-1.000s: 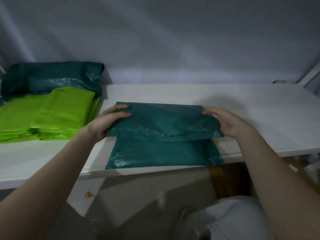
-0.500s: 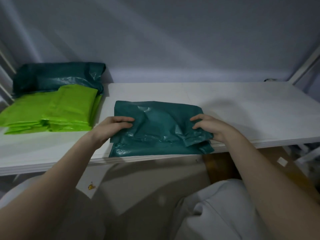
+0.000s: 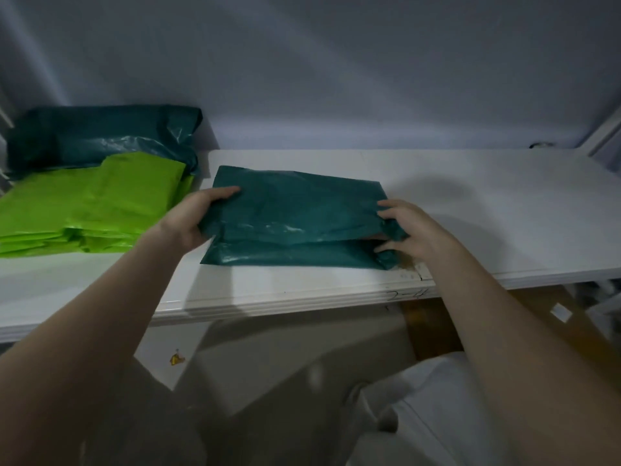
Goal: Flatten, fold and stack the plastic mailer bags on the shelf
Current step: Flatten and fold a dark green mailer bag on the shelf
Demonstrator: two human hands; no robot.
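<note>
At the shelf's (image 3: pixel 302 297) front edge, the left hand (image 3: pixel 191 220) and right hand (image 3: pixel 413 230) each pinch an end of the folded teal mailer (image 3: pixel 295 213), which looks light, limp and slick, best gripped at its ends, with the green stack (image 3: pixel 90 203) beyond.

Storage or packing area: a white shelf (image 3: pixel 470 210) on a metal rack against a bare wall holds folded lime-green mailers (image 3: pixel 84 203) and dark teal mailers (image 3: pixel 100 136); cardboard below.
</note>
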